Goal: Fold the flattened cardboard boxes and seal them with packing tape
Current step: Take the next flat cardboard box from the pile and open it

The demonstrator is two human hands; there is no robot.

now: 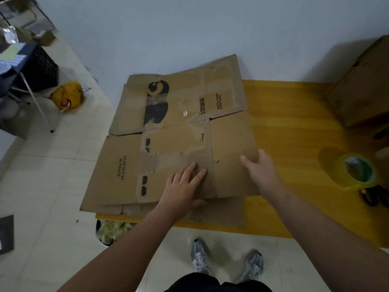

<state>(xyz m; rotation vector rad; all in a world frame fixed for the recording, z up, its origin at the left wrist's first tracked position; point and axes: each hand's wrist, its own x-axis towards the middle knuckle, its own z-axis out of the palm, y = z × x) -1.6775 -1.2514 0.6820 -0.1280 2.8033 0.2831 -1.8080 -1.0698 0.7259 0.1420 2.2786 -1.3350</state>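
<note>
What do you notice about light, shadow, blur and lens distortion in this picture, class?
Head view: dim, soft light with darker corners; tape roll and assembled box throw soft shadows leftward; small print on the flattened cardboard is blurred; the wide lens stretches the forearms at the bottom.

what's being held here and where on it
The right hand grips the flattened cardboard box by its right edge; the left hand only presses flat on it.

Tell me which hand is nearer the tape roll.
Right. The right hand holds the flattened box by its right edge, with the tape roll farther right; the left hand lies flat mid-box, farther left.
</note>
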